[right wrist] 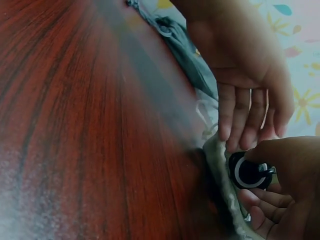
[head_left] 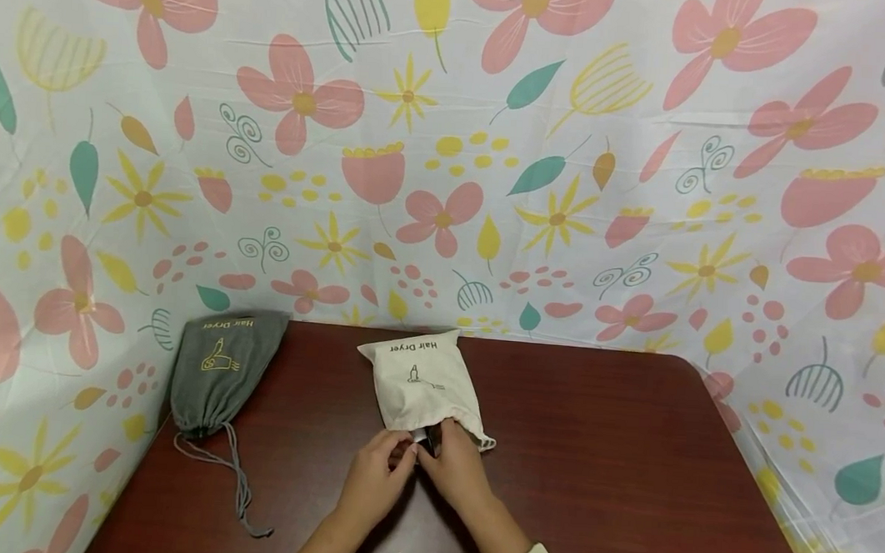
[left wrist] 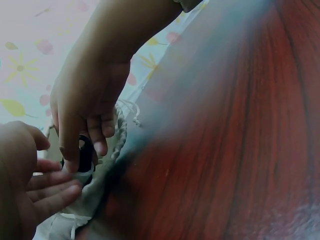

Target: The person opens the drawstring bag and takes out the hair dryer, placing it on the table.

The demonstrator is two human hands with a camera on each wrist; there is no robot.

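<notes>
A cream drawstring bag [head_left: 436,397], printed "Hair Dryer" with a small dryer drawing, lies on the table with its mouth towards me. A black round-ended object [right wrist: 241,171] with a pale ring and a small loop shows in the mouth; the bag hides the rest of it. My right hand [head_left: 458,469] reaches into the opening, thumb on the black end and fingers curled around its side. My left hand [head_left: 378,472] is at the left of the opening, its fingers [left wrist: 57,192] extended beside the black object and close to the right hand.
To the left, a full grey drawstring bag [head_left: 220,373] with yellow "Hair Dryer" print lies with its cord [head_left: 240,483] trailing forward. Both bags are on a dark red-brown wooden table [head_left: 613,469]. Flower-patterned cloth [head_left: 443,260] hangs behind and along the sides.
</notes>
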